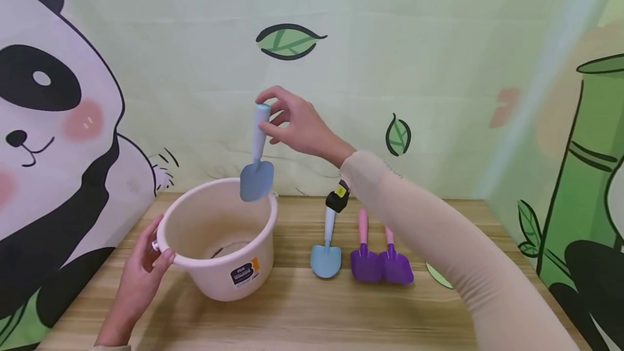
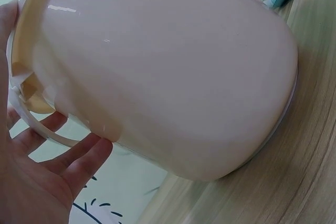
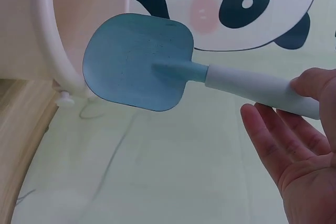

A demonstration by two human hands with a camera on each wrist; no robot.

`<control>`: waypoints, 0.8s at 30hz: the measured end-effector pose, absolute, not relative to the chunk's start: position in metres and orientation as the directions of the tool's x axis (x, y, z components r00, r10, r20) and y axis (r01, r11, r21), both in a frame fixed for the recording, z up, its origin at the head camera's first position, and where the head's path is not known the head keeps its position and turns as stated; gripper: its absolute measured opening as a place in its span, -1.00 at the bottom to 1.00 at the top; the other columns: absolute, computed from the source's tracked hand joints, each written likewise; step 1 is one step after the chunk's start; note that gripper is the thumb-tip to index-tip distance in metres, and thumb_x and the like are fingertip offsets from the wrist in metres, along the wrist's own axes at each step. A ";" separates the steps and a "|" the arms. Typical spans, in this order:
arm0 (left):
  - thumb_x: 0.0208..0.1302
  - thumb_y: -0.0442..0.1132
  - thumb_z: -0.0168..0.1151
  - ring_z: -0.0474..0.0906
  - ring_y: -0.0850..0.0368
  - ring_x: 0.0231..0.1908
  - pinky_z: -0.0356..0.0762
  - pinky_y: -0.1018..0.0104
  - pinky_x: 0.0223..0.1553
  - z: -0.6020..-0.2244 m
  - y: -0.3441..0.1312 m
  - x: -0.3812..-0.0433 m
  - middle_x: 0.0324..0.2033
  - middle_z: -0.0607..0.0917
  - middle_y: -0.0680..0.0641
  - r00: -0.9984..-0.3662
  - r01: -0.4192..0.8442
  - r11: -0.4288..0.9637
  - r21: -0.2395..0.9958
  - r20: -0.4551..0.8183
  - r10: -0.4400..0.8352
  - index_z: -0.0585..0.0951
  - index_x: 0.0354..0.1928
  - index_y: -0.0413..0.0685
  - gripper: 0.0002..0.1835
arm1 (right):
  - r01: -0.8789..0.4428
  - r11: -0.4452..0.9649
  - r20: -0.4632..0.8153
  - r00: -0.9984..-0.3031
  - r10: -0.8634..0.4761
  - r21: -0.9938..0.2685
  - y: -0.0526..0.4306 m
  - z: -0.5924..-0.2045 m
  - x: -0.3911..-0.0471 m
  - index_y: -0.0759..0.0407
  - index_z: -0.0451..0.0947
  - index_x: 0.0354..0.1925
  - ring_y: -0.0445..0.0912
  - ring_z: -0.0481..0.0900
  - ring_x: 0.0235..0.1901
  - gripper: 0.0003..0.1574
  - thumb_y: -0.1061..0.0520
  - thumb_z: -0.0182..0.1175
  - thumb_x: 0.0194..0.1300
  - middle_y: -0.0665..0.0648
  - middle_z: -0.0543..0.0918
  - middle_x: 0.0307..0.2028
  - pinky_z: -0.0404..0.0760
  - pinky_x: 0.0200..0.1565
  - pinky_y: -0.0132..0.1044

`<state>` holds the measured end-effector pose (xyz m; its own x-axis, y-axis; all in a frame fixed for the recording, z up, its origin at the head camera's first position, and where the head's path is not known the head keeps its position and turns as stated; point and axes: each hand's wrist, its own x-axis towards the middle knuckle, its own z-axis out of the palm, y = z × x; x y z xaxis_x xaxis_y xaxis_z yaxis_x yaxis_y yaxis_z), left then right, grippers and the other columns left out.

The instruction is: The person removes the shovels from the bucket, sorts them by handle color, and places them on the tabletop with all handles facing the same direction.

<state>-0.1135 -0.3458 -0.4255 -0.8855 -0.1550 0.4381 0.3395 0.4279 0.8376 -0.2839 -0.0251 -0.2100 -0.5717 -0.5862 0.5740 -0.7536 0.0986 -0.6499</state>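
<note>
My right hand pinches the pale handle of a blue toy shovel near its top end. The shovel hangs blade down over the far right part of a pale pink bucket's opening. In the right wrist view, the shovel's blade appears beside the bucket rim. At the bucket's left side, my left hand grips the rim with the thumb on top. The left wrist view shows the fingers under the rim, by the bucket's curved handle. The bucket stands upright.
Right of the bucket, another blue shovel lies on the wooden table. Beyond it lie two purple shovels with pink handles, partly behind my right sleeve. A printed cloth backdrop rises behind the table.
</note>
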 end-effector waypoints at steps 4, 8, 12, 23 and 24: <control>0.46 -0.44 0.14 0.50 0.44 0.10 0.54 0.61 -0.02 -0.425 -0.346 -0.114 0.39 0.37 -0.04 -0.884 0.349 0.415 0.840 0.443 -0.153 0.16 0.62 0.08 -0.24 | -0.751 0.092 0.594 -0.585 -0.552 -0.653 -0.018 -0.205 -0.288 0.14 0.45 0.19 -0.06 0.75 -0.25 -0.54 0.24 0.32 0.38 0.14 0.69 -0.16 0.77 -0.28 -0.17; 0.46 -0.44 0.15 0.50 0.46 0.10 0.53 0.61 -0.02 -0.426 -0.346 -0.114 0.34 0.39 0.12 -0.882 0.352 0.412 0.841 0.445 -0.155 0.17 0.61 0.09 -0.24 | -0.742 0.076 0.612 -0.601 -0.514 -0.666 -0.010 -0.200 -0.291 0.14 0.47 0.19 -0.02 0.75 -0.27 -0.55 0.26 0.31 0.38 0.17 0.69 -0.18 0.77 -0.27 -0.12; 0.46 -0.43 0.15 0.49 0.48 0.10 0.53 0.61 -0.02 -0.427 -0.346 -0.113 0.32 0.39 0.18 -0.880 0.353 0.418 0.837 0.448 -0.155 0.17 0.61 0.09 -0.24 | -0.731 0.093 0.610 -0.626 -0.486 -0.676 -0.002 -0.197 -0.295 0.11 0.48 0.19 -0.03 0.74 -0.27 -0.56 0.25 0.30 0.39 0.17 0.69 -0.19 0.77 -0.26 -0.10; 0.46 -0.43 0.15 0.50 0.47 0.10 0.53 0.61 -0.02 -0.428 -0.346 -0.114 0.34 0.39 0.14 -0.876 0.358 0.428 0.830 0.458 -0.154 0.17 0.61 0.09 -0.24 | -0.692 0.185 0.580 -0.697 -0.421 -0.698 0.017 -0.201 -0.308 0.14 0.46 0.23 0.01 0.73 -0.25 -0.53 0.21 0.31 0.40 0.19 0.68 -0.16 0.78 -0.27 -0.12; 0.46 -0.43 0.15 0.50 0.48 0.10 0.53 0.61 -0.02 -0.428 -0.346 -0.115 0.36 0.39 0.10 -0.875 0.358 0.432 0.828 0.458 -0.154 0.17 0.61 0.10 -0.24 | -0.686 0.189 0.575 -0.704 -0.416 -0.703 0.019 -0.202 -0.309 0.16 0.45 0.23 0.02 0.73 -0.25 -0.52 0.21 0.31 0.40 0.20 0.67 -0.16 0.78 -0.28 -0.13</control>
<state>-0.1146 -0.3459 -0.4276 -0.8754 -0.1536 0.4583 0.3575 0.4322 0.8279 -0.3093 0.0189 -0.2018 -0.7042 -0.4163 0.5751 -0.6857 0.1890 -0.7029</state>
